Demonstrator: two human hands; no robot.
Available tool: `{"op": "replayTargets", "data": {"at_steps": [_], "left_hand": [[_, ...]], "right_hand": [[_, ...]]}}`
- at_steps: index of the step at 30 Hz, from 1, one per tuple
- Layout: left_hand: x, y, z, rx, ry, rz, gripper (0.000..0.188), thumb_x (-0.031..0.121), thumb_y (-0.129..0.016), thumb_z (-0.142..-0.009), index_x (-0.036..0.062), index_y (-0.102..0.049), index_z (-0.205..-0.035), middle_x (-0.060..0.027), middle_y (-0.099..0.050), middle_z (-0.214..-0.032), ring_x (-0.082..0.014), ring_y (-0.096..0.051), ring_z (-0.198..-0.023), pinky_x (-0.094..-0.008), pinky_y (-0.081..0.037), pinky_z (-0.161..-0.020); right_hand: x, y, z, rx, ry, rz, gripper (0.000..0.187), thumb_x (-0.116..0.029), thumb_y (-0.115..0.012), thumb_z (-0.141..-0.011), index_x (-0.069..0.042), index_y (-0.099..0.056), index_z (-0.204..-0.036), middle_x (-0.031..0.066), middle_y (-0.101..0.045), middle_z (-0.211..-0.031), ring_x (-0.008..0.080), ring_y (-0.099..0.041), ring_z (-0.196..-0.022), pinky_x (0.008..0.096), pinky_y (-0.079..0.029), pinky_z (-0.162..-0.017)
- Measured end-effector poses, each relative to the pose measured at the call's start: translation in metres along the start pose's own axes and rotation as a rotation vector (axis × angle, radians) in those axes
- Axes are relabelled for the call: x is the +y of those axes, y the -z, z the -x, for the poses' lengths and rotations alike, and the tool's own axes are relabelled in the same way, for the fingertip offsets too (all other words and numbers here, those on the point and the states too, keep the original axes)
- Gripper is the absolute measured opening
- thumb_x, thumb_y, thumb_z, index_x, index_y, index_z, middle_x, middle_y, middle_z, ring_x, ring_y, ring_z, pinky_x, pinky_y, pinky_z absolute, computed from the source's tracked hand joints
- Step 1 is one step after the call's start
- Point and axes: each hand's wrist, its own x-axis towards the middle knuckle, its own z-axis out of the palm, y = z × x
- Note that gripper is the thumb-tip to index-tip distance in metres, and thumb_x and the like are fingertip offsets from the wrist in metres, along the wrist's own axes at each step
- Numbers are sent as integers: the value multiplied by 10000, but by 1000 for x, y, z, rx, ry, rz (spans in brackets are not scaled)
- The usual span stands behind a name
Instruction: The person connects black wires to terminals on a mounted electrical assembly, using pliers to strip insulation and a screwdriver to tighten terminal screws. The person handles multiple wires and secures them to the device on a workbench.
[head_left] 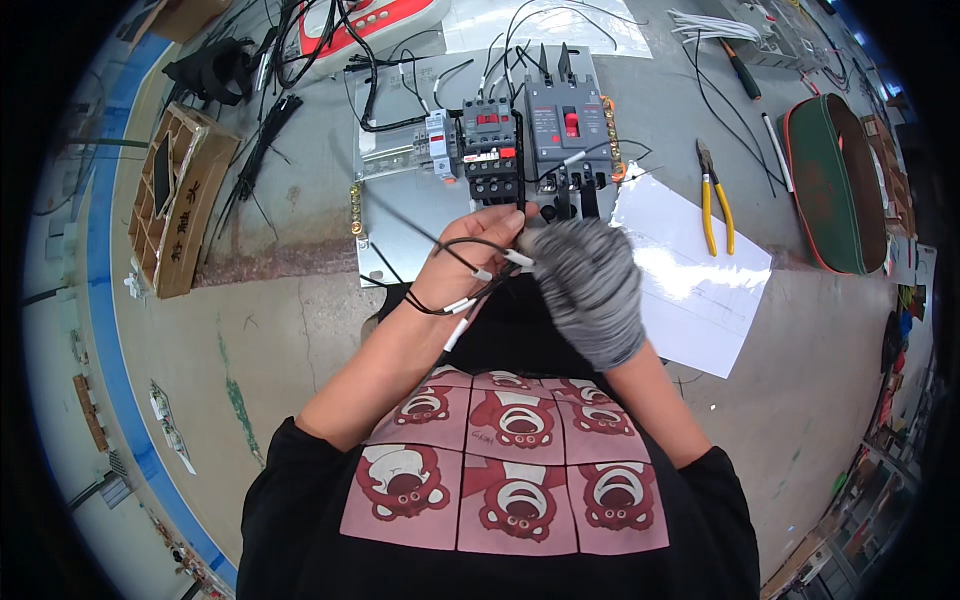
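A bundle of black wires with white marker sleeves (pixel 460 306) hangs over the near edge of a metal mounting plate (pixel 400 222). My left hand (pixel 468 255), bare, pinches the bundle near its top, and the wire ends loop across my wrist. Beside it my right hand (pixel 590 290), in a grey knitted glove, closes on the same bundle; its fingertips are partly hidden. Just beyond my hands, the plate carries a black contactor (pixel 487 122) with a relay (pixel 493 178) below it. A large grey circuit breaker (pixel 550 130) with a red switch stands to the right, a small light-grey module (pixel 439 140) to the left.
Yellow-handled pliers (pixel 716 205) and a white paper sheet (pixel 690 290) lie to the right. Farther right are a green pouch (pixel 830 185) and a screwdriver (pixel 742 72). A cardboard divider box (pixel 185 205) and black cable ties (pixel 255 150) lie to the left.
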Motion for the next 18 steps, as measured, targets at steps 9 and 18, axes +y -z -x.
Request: {"op": "replayTargets", "data": {"at_steps": [9,18], "left_hand": [[48,-12,1,-148,-67,-329,322,147,-529,-943,-79,-542,-1172,7,-529,-722,-60,-428,-547,-205,-326,-487],[103,-19,3,-201,11,-399,363,223,-521,-954,-102,-566,-1108,-13,-538,-693,-45,-419,-500,-189,-284,-427]], "right_hand": [[50,25,-72,86,34,204,298,-66,-657,-760,-154,-674,-1045,59,-631,-1053,284,-582,-986,419,-449,-888],[65,2,-109,-237,84,283,251,-197,-732,-679,-201,-720,-929,4,-623,-1092,245,-547,-1039,421,-410,-932]]}}
